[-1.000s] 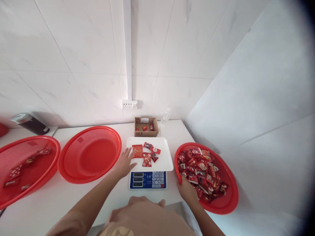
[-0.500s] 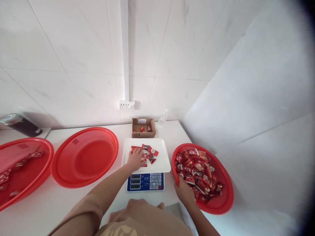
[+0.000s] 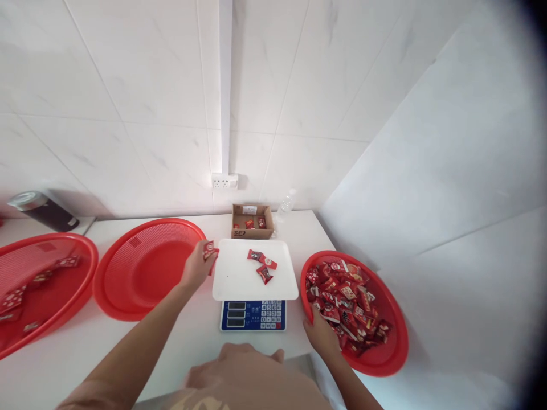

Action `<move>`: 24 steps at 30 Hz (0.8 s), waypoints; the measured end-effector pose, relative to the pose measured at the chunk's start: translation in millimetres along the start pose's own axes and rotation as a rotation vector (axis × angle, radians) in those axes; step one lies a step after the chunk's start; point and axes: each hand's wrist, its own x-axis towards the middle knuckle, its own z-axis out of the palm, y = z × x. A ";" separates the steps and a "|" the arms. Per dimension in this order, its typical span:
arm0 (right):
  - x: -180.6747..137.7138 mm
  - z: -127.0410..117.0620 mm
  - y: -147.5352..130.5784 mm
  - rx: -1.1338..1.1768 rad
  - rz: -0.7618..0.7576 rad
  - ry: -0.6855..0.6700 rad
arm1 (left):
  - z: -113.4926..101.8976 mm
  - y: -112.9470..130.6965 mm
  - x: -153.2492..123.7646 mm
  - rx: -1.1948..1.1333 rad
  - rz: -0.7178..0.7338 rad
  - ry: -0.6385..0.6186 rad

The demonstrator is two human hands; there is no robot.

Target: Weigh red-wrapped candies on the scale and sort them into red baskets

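My left hand (image 3: 197, 266) is closed on red candy packets (image 3: 209, 250), held between the scale's white tray (image 3: 233, 282) and the middle red basket (image 3: 154, 228). Three red wrapped candies (image 3: 265, 275) lie on the tray. Below it shows the blue keypad panel of the weighing scale (image 3: 253, 315). My right hand (image 3: 321, 333) grips the near left rim of the right red basket (image 3: 395, 356), which is tilted and holds a heap of red wrapped candies (image 3: 342, 296). Some of its fingers are hidden by the rim.
At the far left stands another red basket (image 3: 81, 296) with several candy packets along its side. Behind it is a dark tumbler (image 3: 49, 213). By the wall are a small cardboard box (image 3: 252, 233) with a few candies and a clear plastic bottle (image 3: 286, 206). A socket (image 3: 224, 181) is on the wall.
My left hand has lifted candy packets off the tray and moved left toward the middle basket's rim. Fewer candies lie on the tray. My right hand stays on its basket's rim.
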 end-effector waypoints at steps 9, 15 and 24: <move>20.1 -28.5 -84.1 0.027 -0.457 0.253 | -23.7 -62.9 -40.4 0.094 -0.062 0.066; 52.9 -25.8 -134.7 -0.037 -0.554 0.115 | 6.3 -59.6 -71.4 -0.019 -0.013 0.077; 71.3 -25.8 -126.4 0.038 -0.549 0.164 | -0.6 -67.2 -99.6 -0.059 -0.048 0.071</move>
